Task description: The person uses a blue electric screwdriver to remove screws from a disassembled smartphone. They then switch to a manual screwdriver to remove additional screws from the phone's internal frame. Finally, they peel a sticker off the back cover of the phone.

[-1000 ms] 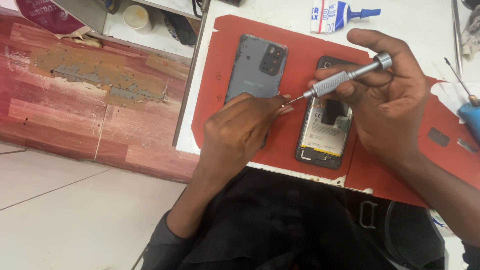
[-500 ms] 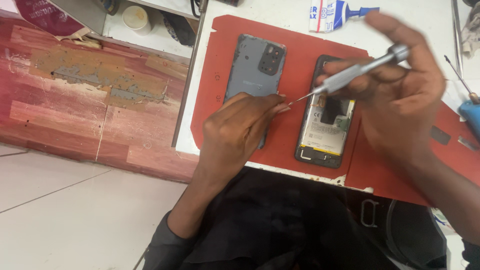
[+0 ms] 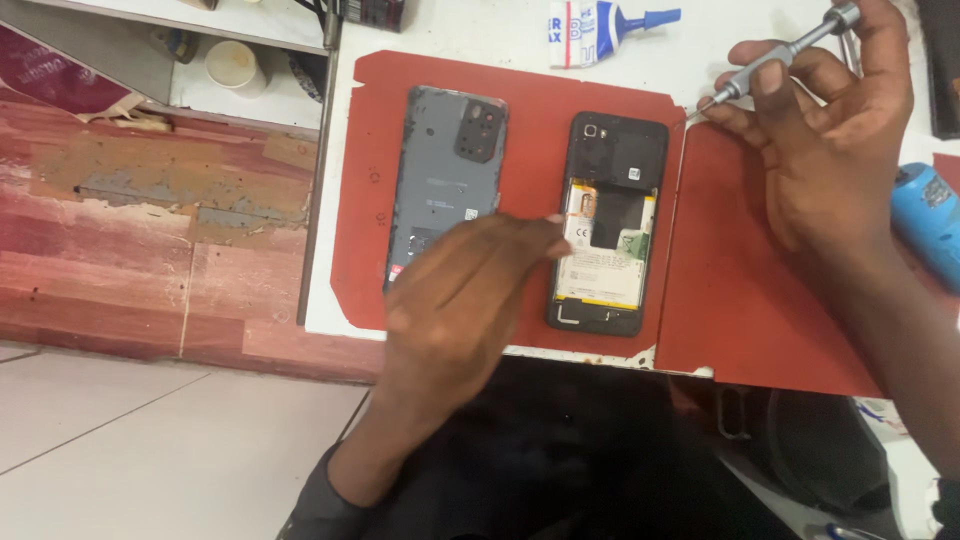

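Observation:
An opened black phone (image 3: 608, 225) lies face down on a red mat (image 3: 540, 115), its battery and board exposed. Left of it lies the phone's grey back cover (image 3: 440, 170), inner side up. My left hand (image 3: 465, 300) hovers over the mat between the two, fingers closed together, fingertips next to the phone's left edge; whether it pinches something is too small to tell. My right hand (image 3: 825, 150) is raised off to the phone's right, gripping a slim silver screwdriver (image 3: 775, 58) with its tip pointing down-left, clear of the phone.
A second red mat (image 3: 740, 290) lies to the right. A white and blue glue tube (image 3: 605, 25) rests at the back of the white table, a blue tool (image 3: 925, 215) at the right edge. A worn red wooden bench (image 3: 130, 220) stands to the left.
My right hand has lifted the screwdriver off the phone and moved it up and right. My left hand has slid down, uncovering the phone and cover. The camera has moved closer.

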